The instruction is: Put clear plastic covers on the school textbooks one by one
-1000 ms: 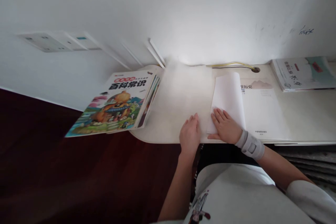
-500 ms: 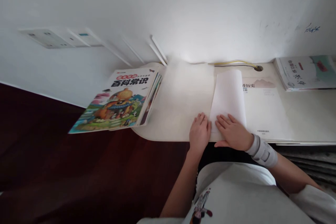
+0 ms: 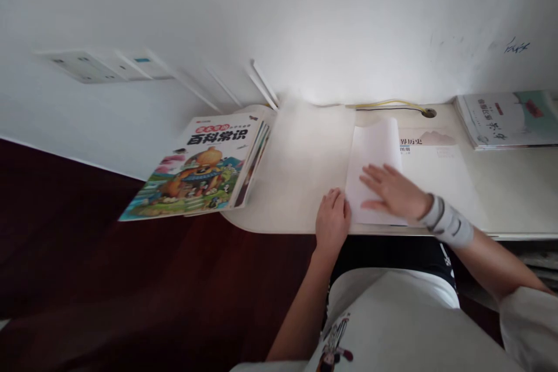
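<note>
Seeing picture books [image 3: 196, 171] left on the desk [image 3: 514, 197], paper [image 3: 374, 148] partly over a book [image 3: 440, 186] midway, booklets [image 3: 497, 122] right, a cable [image 3: 394, 102] behind.

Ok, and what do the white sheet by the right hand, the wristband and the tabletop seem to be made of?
White sheet: probably matte paper; it looks thin, with a curved top edge.
Wristband: perhaps grey fabric with a dull finish; it fits snugly, though blur hides any weave.
Tabletop: maybe laminated board; its surface looks pale and smooth, but its core is hidden.

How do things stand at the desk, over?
Left hand resting beside white paper. Right hand spread over it, contact unclear. Book stack at left, apart from both hands.
</note>
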Demonstrator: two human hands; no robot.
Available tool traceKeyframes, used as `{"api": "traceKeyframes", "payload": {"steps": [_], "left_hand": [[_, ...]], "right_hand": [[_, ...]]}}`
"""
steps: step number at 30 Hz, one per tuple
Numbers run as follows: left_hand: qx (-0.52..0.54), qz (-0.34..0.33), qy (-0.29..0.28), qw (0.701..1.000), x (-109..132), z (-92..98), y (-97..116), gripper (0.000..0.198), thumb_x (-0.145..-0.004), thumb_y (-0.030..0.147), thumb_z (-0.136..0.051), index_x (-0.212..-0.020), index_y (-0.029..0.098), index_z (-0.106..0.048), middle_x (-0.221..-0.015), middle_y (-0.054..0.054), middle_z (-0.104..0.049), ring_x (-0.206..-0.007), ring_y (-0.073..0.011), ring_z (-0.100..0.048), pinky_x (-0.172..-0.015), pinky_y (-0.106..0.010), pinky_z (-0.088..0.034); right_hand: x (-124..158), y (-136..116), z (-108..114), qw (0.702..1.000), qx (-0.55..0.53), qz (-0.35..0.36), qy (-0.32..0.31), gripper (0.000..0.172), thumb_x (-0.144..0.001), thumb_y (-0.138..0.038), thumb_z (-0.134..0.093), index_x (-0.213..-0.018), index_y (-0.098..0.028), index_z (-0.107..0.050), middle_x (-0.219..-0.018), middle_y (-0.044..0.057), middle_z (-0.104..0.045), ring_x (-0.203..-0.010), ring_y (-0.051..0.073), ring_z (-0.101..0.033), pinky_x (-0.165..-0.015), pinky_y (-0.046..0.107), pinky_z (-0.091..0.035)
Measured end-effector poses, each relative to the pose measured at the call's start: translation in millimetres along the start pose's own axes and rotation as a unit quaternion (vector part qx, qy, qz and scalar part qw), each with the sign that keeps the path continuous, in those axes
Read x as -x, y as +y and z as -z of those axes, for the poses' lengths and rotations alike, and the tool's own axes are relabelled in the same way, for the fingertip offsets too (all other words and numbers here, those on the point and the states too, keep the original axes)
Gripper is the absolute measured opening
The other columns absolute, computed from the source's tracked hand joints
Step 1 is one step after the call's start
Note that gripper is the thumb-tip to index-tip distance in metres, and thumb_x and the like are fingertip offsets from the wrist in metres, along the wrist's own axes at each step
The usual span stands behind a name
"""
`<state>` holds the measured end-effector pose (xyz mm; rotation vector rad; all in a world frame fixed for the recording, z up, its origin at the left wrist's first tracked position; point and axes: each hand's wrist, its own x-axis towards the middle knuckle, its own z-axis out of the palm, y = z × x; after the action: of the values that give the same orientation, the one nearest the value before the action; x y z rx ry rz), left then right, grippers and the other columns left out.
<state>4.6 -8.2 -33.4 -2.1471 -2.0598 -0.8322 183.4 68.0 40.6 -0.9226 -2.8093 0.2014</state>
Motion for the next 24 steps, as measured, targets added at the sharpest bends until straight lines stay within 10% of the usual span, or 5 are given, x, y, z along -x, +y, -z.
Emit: {"api": "traceKeyframes", "payload": {"steps": [8, 24], "left_hand": [[-0.032, -0.001, -0.04, 0.999, -9, 4.9, 4, 0.034, -0.085, 0.014, -0.038, -0.114, 0.01, -0.054, -0.124, -0.019, -0.056, -0.118, -0.026, -0.051, -0.096, -0.043, -0.045], [-0.203, -0.063, -0.177, 0.961, -146, -4.4, 15, 0.04, -0.085, 0.005, -0.03, -0.112, 0.016, -0.058, -0.137, -0.016, -0.043, -0.125, -0.0315, -0.04, -0.093, -0.048, -0.038]], "right_hand": [[-60, 118, -27, 0.947, -0.122, -0.272, 0.119, 0.074, -0.08, -0.049, -0.054, -0.139, -0.008, -0.034, -0.149, 0.021, -0.02, -0.138, 0.035, -0.014, -0.108, 0.052, -0.024], [-48, 125, -61, 0.943, -0.157, -0.24, 0.171, 0.069, -0.077, -0.042, -0.054, -0.137, -0.013, -0.037, -0.15, 0.017, -0.019, -0.138, 0.032, -0.018, -0.108, 0.053, -0.025]]}}
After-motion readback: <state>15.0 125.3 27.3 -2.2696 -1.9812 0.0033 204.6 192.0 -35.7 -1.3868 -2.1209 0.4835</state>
